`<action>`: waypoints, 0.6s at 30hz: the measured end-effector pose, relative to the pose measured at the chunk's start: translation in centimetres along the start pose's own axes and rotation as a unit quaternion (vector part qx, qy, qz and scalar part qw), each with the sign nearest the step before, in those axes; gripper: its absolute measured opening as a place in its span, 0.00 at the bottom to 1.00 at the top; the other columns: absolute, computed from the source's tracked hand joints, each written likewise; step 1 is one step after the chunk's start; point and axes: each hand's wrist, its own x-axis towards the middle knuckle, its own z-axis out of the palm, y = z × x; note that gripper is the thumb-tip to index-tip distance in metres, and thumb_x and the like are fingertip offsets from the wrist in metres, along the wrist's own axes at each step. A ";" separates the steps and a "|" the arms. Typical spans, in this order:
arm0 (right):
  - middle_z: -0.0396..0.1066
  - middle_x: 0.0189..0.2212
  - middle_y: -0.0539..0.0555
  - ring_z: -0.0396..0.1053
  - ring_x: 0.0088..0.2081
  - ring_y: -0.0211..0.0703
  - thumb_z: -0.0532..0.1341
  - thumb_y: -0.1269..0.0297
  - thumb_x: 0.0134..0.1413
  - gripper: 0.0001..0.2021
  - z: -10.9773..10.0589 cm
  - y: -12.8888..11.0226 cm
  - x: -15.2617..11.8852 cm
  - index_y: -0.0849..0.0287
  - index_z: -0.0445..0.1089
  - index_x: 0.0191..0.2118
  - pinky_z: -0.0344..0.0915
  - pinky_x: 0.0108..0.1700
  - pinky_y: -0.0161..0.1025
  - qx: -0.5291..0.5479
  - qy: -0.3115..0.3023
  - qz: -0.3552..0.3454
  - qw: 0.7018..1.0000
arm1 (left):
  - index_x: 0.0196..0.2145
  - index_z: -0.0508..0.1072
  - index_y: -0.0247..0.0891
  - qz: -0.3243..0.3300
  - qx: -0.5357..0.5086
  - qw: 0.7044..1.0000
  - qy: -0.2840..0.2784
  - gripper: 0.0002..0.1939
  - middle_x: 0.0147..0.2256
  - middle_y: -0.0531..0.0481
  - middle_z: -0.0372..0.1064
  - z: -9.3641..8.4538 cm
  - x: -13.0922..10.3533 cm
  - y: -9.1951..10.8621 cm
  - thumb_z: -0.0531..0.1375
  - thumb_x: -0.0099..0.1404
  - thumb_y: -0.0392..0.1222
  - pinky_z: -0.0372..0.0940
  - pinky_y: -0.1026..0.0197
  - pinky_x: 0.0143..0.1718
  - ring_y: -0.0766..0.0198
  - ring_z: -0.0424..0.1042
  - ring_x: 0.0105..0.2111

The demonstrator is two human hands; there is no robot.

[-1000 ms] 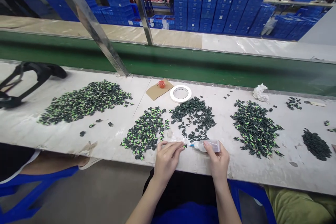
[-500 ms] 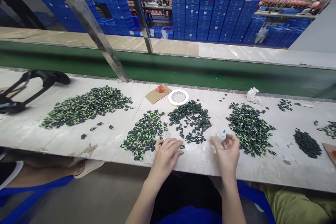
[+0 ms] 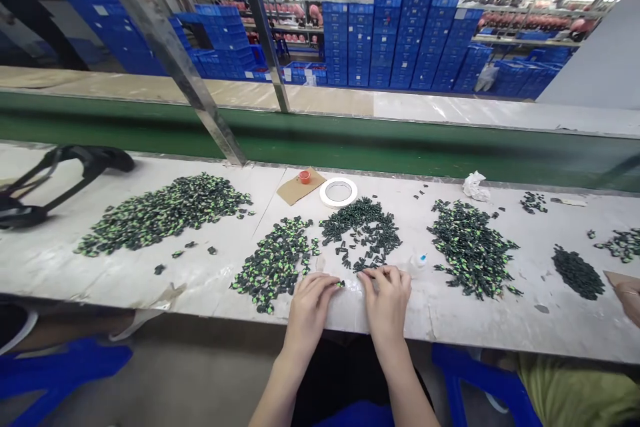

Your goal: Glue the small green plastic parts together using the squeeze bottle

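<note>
My left hand [image 3: 313, 297] is at the table's front edge, thumb and fingers pinching a small black-and-green plastic part [image 3: 341, 283]. Just right of it, my right hand [image 3: 387, 293] has its fingertips drawn together at the lower edge of a pile of small black plastic pieces [image 3: 385, 233]; anything between them is too small to make out. A small translucent bottle with a blue tip [image 3: 417, 262] is on the table beyond my right hand. Left of my hands spreads a heap of black-and-green parts [image 3: 273, 263].
More black-and-green heaps lie at left [image 3: 165, 210] and right [image 3: 473, 247]. A white tape roll [image 3: 339, 193], cardboard [image 3: 300, 187] with a red cap [image 3: 304, 177], and crumpled tissue [image 3: 476, 185] lie farther back. A black frame [image 3: 90, 160] rests far left. Another person's hand [image 3: 629, 297] shows at right.
My right hand has let go of the bottle and moved left to the black pieces, near my left hand. The left hand now pinches a black-and-green part. The view has tilted slightly up.
</note>
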 end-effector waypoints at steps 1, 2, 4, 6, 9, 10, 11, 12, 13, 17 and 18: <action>0.68 0.30 0.57 0.59 0.36 0.51 0.55 0.52 0.61 0.18 0.4 0.2 0.0 0.55 0.77 0.30 0.58 0.40 0.48 -0.005 -0.008 0.009 1.000 | 0.35 0.76 0.41 -0.014 -0.009 1.000 0.007 0.08 0.33 0.48 0.76 -0.3 0.0 0.1 0.56 0.66 0.39 0.68 0.56 0.39 0.58 0.74 0.37; 0.69 0.30 0.57 0.59 0.37 0.51 0.55 0.51 0.61 0.18 0.7 0.3 0.1 0.56 0.77 0.31 0.57 0.40 0.48 -0.008 -0.013 0.016 1.000 | 0.35 0.76 0.41 -0.026 -0.018 0.999 0.014 0.08 0.33 0.48 0.75 -0.6 -0.1 0.2 0.56 0.66 0.39 0.69 0.57 0.39 0.59 0.74 0.36; 0.69 0.30 0.58 0.59 0.37 0.52 0.54 0.50 0.61 0.19 0.9 0.6 0.1 0.56 0.78 0.32 0.57 0.40 0.49 -0.005 -0.018 0.021 1.000 | 0.35 0.77 0.41 -0.045 -0.038 0.998 0.021 0.07 0.33 0.48 0.75 -0.9 -0.1 0.4 0.57 0.65 0.39 0.70 0.58 0.39 0.60 0.75 0.36; 0.70 0.30 0.58 0.59 0.37 0.52 0.55 0.50 0.61 0.20 0.8 0.8 0.2 0.56 0.78 0.31 0.58 0.41 0.50 0.009 -0.022 0.019 1.000 | 0.34 0.77 0.40 -0.061 -0.057 0.996 0.022 0.07 0.33 0.48 0.75 -0.9 -0.1 0.6 0.58 0.65 0.39 0.71 0.59 0.39 0.60 0.75 0.36; 0.71 0.29 0.58 0.60 0.40 0.53 0.57 0.51 0.59 0.17 0.3 0.6 0.4 0.55 0.77 0.30 0.60 0.43 0.49 0.066 -0.043 0.031 0.996 | 0.35 0.77 0.40 -0.080 -0.077 0.994 0.019 0.07 0.34 0.48 0.76 -0.6 0.1 0.9 0.58 0.64 0.39 0.72 0.59 0.40 0.60 0.76 0.36; 0.72 0.30 0.57 0.62 0.40 0.53 0.58 0.51 0.59 0.16 0.1 0.5 0.4 0.55 0.77 0.30 0.61 0.43 0.49 0.097 -0.057 0.044 0.993 | 0.35 0.77 0.40 -0.082 -0.083 0.993 0.018 0.07 0.34 0.48 0.76 -0.5 0.1 1.0 0.58 0.64 0.39 0.72 0.59 0.40 0.60 0.76 0.36; 0.73 0.30 0.57 0.63 0.40 0.52 0.59 0.52 0.57 0.15 -0.1 0.4 0.4 0.55 0.77 0.30 0.63 0.42 0.47 0.134 -0.074 0.061 0.986 | 0.35 0.78 0.40 -0.080 -0.090 0.993 0.018 0.07 0.34 0.47 0.76 -0.3 0.1 1.1 0.58 0.64 0.39 0.72 0.58 0.40 0.60 0.76 0.36; 0.74 0.30 0.56 0.65 0.40 0.51 0.60 0.52 0.56 0.14 -0.2 0.2 0.4 0.55 0.77 0.30 0.64 0.40 0.46 0.172 -0.092 0.081 0.977 | 0.36 0.78 0.40 -0.078 -0.096 0.992 0.017 0.08 0.34 0.47 0.76 -0.2 0.1 1.2 0.58 0.64 0.39 0.72 0.58 0.40 0.60 0.75 0.36; 0.74 0.31 0.56 0.67 0.39 0.50 0.61 0.52 0.55 0.13 -0.4 0.1 0.4 0.55 0.77 0.31 0.65 0.38 0.44 0.207 -0.108 0.102 0.967 | 0.36 0.78 0.40 -0.074 -0.102 0.992 0.015 0.08 0.34 0.47 0.76 -0.1 0.2 1.2 0.58 0.64 0.39 0.72 0.58 0.39 0.59 0.75 0.36; 0.75 0.31 0.56 0.71 0.34 0.46 0.63 0.54 0.52 0.11 -0.8 -0.7 0.1 0.56 0.77 0.31 0.68 0.34 0.40 0.284 -0.138 0.152 0.936 | 0.38 0.79 0.41 -0.068 -0.124 0.990 0.012 0.08 0.34 0.46 0.77 0.1 0.2 1.6 0.58 0.65 0.38 0.72 0.58 0.38 0.59 0.75 0.36; 0.75 0.31 0.56 0.71 0.34 0.45 0.64 0.55 0.51 0.11 -0.9 -0.8 0.0 0.56 0.77 0.31 0.68 0.34 0.40 0.290 -0.142 0.157 0.933 | 0.37 0.79 0.41 -0.068 -0.128 0.989 0.013 0.08 0.34 0.46 0.77 0.1 0.2 1.6 0.58 0.65 0.39 0.72 0.57 0.38 0.59 0.75 0.36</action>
